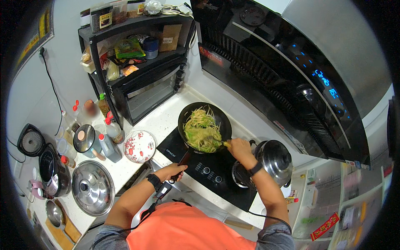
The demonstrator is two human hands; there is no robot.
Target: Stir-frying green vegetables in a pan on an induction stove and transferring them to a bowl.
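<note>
A black frying pan (225,120) sits at the back left of a black glass cooktop (187,168). Shredded green and pale vegetables (201,129) fill much of it, blurred near the front. My left hand (175,171) grips the pan's dark handle (185,158), which points toward me. In my right hand (240,150) is a cooking utensil with a yellow handle (227,144); its dark working end reaches into the vegetables, and its exact shape is hard to make out.
A lidded steel pot (276,161) stands right of my right wrist. Left of the cooktop are a floral plate (139,146), a large steel lid (93,188), a small lidded pot (84,139) and several bottles. A range hood (281,84) overhangs the back; a shelf holds an oven (153,93).
</note>
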